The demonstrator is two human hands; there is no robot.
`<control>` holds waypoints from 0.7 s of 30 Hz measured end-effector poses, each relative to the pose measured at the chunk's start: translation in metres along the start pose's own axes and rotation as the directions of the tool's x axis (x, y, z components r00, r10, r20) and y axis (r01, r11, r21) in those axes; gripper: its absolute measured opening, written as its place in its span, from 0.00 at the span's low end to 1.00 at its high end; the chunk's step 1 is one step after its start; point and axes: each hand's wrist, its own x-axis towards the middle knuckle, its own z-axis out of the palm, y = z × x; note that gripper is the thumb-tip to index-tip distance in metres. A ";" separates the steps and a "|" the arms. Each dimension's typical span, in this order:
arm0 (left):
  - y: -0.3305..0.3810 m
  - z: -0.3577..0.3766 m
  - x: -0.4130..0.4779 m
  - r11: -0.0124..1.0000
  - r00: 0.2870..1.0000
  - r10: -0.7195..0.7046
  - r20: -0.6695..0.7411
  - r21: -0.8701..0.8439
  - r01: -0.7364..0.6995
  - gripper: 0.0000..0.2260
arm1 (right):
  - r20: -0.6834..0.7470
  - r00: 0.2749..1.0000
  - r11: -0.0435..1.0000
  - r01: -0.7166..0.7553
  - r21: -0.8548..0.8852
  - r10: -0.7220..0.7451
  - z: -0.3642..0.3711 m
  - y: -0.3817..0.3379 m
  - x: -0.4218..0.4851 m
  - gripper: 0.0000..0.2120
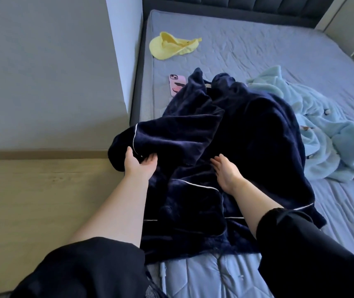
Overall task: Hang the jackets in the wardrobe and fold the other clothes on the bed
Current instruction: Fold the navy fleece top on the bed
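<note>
Left hand (139, 163) pinches the piped sleeve at the left edge of the navy fleece top (247, 130), right hand (225, 172) lies flat with straight fingers on its middle; the top is spread on the bed (257, 46). Reads as the fold step: next move needs that sleeve carried across onto the body while the right hand pins the cloth. Beyond the top's left corner: pink phone (177, 84), yellow cap (171, 46); right of it: pale blue fleece (326, 134), not yet folded.
</note>
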 end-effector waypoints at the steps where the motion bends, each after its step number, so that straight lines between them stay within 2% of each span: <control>1: 0.002 0.002 -0.001 1.000 0.999 0.013 -0.029 0.018 -0.013 0.16 | -0.007 1.000 1.000 0.003 -0.006 -0.003 0.001 0.001 0.001 0.25; 4: 0.004 0.010 0.000 0.991 0.993 0.074 -0.087 0.119 -0.064 0.04 | -0.001 1.000 1.000 0.020 -0.011 -0.020 -0.002 0.003 0.002 0.25; 6: 0.003 0.021 -0.004 0.945 0.977 0.199 -0.077 0.279 -0.171 0.03 | 0.019 0.999 1.000 0.025 -0.006 -0.025 -0.006 0.004 0.002 0.25; 7: 0.001 0.029 -0.009 0.892 0.953 0.299 -0.048 0.369 -0.261 0.06 | 0.038 0.999 1.000 0.023 0.018 -0.023 -0.009 0.004 0.001 0.25; 9: -0.011 0.046 -0.023 0.704 0.861 0.502 0.074 0.543 -0.458 0.16 | 0.075 0.997 0.995 -0.019 0.093 0.012 -0.018 -0.001 -0.003 0.26; 10: -0.018 0.054 -0.033 0.537 0.791 0.577 0.203 0.636 -0.555 0.17 | 0.094 0.995 0.988 -0.058 0.144 0.045 -0.026 -0.006 -0.007 0.27; 11: -0.028 0.060 -0.045 0.310 0.705 0.592 0.391 0.697 -0.646 0.14 | 0.110 0.991 0.979 -0.095 0.179 0.076 -0.035 -0.012 -0.013 0.28; 12: -0.039 0.063 -0.059 0.047 0.600 0.502 0.622 0.673 -0.738 0.11 | 0.111 0.988 0.969 -0.126 0.212 0.104 -0.044 -0.018 -0.018 0.28; 13: -0.050 0.061 -0.072 -0.175 0.487 0.298 0.821 0.548 -0.818 0.08 | 0.090 0.989 0.964 -0.134 0.228 0.116 -0.054 -0.024 -0.024 0.28; 14: -0.062 0.054 -0.079 -0.321 0.388 0.048 0.920 0.382 -0.866 0.08 | 0.077 0.990 0.952 -0.138 0.272 0.121 -0.067 -0.031 -0.030 0.27; 15: -0.073 0.043 -0.083 -0.399 0.328 -0.183 0.927 0.235 -0.886 0.11 | 0.075 0.989 0.934 -0.147 0.327 0.130 -0.079 -0.039 -0.035 0.24; 16: -0.084 0.029 -0.082 -0.444 0.321 -0.355 0.878 0.144 -0.884 0.16 | 0.111 0.987 0.930 -0.148 0.336 0.117 -0.090 -0.046 -0.042 0.23; 17: -0.091 0.015 -0.082 -0.478 0.367 -0.437 0.821 0.134 -0.868 0.20 | 0.224 0.969 0.933 -0.171 0.317 0.101 -0.103 -0.048 -0.051 0.25; 18: -0.096 0.001 -0.080 -0.502 0.421 -0.431 0.799 0.175 -0.847 0.21 | 0.283 0.957 0.944 -0.154 0.293 0.068 -0.115 -0.050 -0.058 0.30; 19: -0.099 -0.011 -0.077 -0.520 0.463 -0.380 0.801 0.229 -0.823 0.20 | 0.273 0.957 0.950 -0.168 0.264 0.093 -0.121 -0.057 -0.066 0.34; 21: -0.097 -0.025 -0.069 -0.542 0.586 -0.179 0.790 0.418 -0.729 0.15 | 0.112 0.986 0.979 -0.138 0.149 0.122 -0.130 -0.064 -0.071 0.34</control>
